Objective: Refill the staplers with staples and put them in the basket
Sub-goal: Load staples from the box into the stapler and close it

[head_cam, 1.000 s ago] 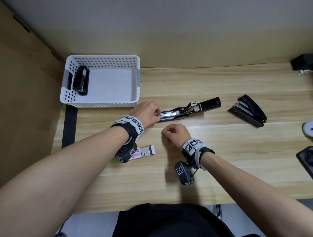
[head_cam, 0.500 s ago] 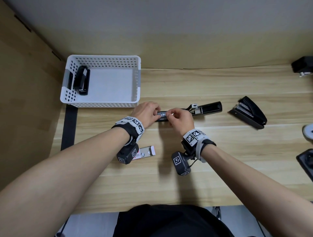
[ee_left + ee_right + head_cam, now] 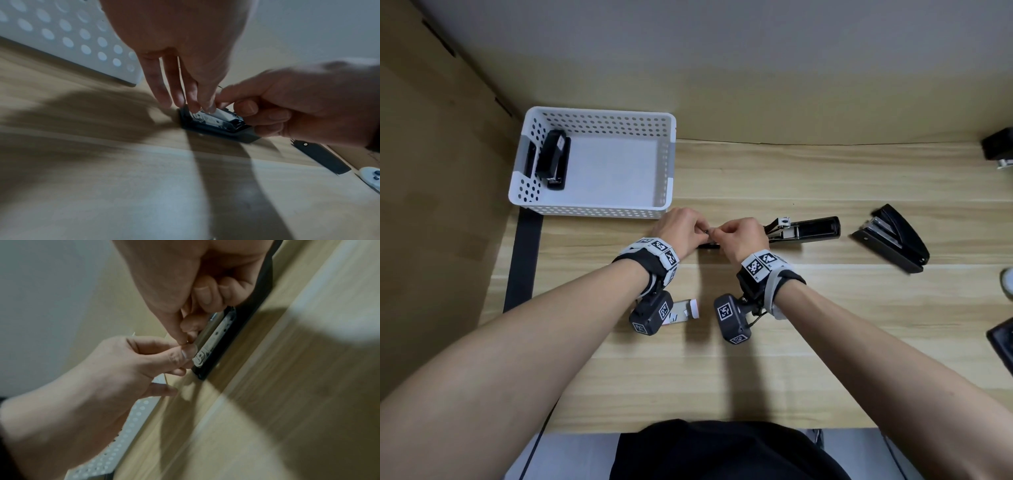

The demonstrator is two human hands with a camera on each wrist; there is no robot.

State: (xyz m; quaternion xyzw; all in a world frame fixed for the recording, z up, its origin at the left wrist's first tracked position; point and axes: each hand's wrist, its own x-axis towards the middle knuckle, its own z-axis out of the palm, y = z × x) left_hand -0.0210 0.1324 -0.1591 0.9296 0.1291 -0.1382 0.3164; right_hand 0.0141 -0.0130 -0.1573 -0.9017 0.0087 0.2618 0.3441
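An opened black stapler lies flat on the wooden table, lid folded out to the right and metal magazine pointing left. Both hands meet at the magazine's front end. My left hand pinches that end between thumb and fingers. My right hand pinches a short silver strip of staples with thumb and forefinger and holds it on the rail; its other fingers are curled. The white perforated basket stands at the back left with one black stapler inside. Another black stapler lies half open to the right.
A small white staple box lies near my left wrist. A black object sits at the far right back, another dark item and a white one at the right edge. A black strip runs along the table's left edge.
My right hand moved from the table near me up to the magazine and then slid left along it to meet my left hand. The left hand stayed at the front end.
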